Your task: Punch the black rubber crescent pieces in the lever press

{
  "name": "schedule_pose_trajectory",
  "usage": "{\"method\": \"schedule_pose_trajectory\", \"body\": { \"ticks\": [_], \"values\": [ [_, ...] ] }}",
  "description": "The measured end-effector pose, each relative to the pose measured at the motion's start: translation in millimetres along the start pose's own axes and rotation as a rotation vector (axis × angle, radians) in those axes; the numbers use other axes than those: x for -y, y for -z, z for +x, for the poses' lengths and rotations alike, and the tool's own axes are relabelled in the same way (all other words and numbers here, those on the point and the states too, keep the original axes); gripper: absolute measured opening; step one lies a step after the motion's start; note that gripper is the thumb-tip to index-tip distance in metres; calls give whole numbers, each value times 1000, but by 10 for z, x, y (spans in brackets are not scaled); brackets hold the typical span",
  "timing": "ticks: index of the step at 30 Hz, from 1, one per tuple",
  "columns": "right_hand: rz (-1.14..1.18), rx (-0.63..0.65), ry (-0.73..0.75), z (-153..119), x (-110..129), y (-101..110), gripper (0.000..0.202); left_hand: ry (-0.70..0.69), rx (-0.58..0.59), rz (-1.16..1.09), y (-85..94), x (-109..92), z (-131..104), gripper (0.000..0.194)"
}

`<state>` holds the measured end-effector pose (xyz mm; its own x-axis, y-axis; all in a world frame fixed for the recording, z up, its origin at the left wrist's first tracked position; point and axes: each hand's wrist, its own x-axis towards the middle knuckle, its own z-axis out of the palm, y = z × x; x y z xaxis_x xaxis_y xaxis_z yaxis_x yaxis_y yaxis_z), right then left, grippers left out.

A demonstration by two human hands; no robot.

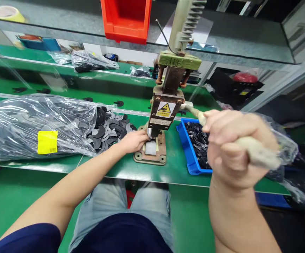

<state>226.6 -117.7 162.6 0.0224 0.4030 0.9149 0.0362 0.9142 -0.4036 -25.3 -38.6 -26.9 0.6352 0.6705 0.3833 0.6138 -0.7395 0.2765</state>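
Head view: at centre, the left hand (136, 141) reaches to the press (165, 109) just above its base (149, 159); whether its fingers pinch anything I cannot tell. At right, the right hand (238, 144) has its fingers wrapped round the lever (259, 151). Dark parts (110, 130) spill from a bag (36, 123) at left; a blue bin (190, 158) sits right of centre.

A green desk (126, 171) carries a clear plastic bag (36, 123) with a yellow label (47, 142), lying on its side at the left. Dark flat curved pieces (108, 130) spread from its open end. A hand press (165, 109) stands upright on its metal base (149, 158), right of the pieces. Right of the press sits a blue tray (191, 162) holding black parts (198, 140).
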Motion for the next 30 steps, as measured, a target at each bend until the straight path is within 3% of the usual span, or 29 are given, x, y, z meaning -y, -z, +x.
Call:
{"method": "schedule_pose_trajectory", "body": {
  "ticks": [5,9,13,18,23,26,30],
  "values": [
    [-195,5,8,-690,-34,45,24,10,-36,-6,-40,20,-17,29],
    [-269,-9,-11,-1009,-112,74,20,25,-22,6,-38,-10,-42,30],
    [-266,-51,13,-1059,-156,50,19,86,-29,1,79,60,-107,32],
    [-271,-65,23,-1048,-186,50,17,248,-48,106,434,478,-230,33],
    [-272,-94,17,-1063,-201,40,17,301,145,296,757,828,-211,30],
    [-252,-125,28,-1064,-204,7,19,260,264,333,760,864,-127,32],
    [-244,-154,53,-1060,-218,-28,21,265,329,386,601,856,38,49]
  ]
}}
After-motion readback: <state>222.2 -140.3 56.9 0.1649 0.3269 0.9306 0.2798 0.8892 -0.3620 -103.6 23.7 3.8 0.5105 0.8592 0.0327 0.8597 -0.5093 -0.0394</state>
